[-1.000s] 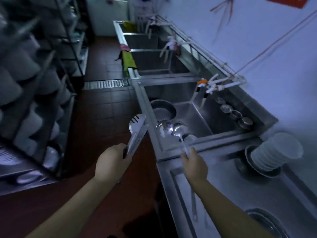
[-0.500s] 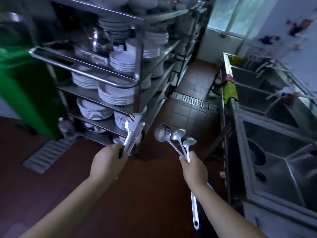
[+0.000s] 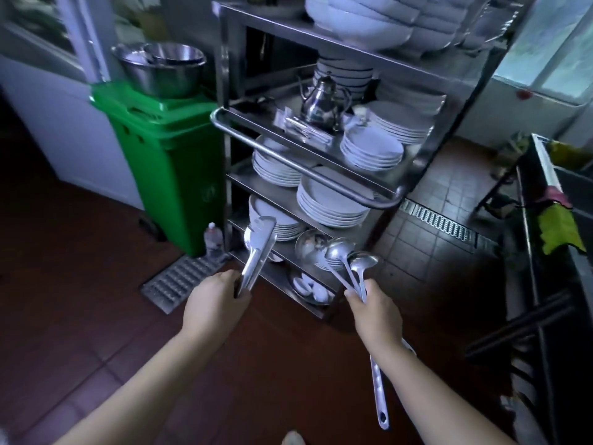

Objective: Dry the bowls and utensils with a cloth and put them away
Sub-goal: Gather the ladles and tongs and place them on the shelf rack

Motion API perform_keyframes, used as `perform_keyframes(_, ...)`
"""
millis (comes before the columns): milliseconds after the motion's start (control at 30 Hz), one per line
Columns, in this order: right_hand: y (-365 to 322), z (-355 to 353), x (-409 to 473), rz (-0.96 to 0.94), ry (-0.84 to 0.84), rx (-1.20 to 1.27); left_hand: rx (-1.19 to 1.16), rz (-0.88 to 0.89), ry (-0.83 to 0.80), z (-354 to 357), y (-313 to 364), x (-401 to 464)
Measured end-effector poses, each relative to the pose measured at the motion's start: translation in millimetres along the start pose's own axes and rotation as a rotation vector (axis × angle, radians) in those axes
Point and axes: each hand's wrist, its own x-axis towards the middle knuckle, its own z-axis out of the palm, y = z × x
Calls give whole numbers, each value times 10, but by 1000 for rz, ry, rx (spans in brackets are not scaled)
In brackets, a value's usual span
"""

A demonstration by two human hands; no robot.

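Note:
My left hand [image 3: 215, 302] grips a pair of steel tongs [image 3: 258, 252] that point up toward the rack. My right hand [image 3: 376, 313] holds a bunch of steel ladles [image 3: 340, 252] by their handles; the bowls stick up and the long handles [image 3: 378, 393] hang down past my wrist. Both hands are in front of a steel rack [image 3: 308, 175] whose shelves carry stacks of white plates [image 3: 372, 149] and bowls [image 3: 353, 24]. No cloth shows in either hand.
A steel teapot [image 3: 324, 99] and loose utensils lie on the rack's middle shelf. A green wheeled bin [image 3: 167, 162] with steel bowls [image 3: 163, 69] on top stands left of the rack. The sink counter [image 3: 545, 252] with a green rag runs along the right. Floor drains [image 3: 179, 281] lie in the tiled floor.
My view has swung left from the sinks to face the rack, which is closer now. Both hands keep the same hold on the tongs and the ladles.

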Motion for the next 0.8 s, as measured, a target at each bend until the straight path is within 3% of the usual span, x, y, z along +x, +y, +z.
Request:
perform_keyframes(533,-1751,708,2313,-277,-61,48,70,-100,133,-359,-614,2238)
perform_keyframes(800,-2468,798,3460,-322,18,48,32,-62,218,-578,-855,3450)
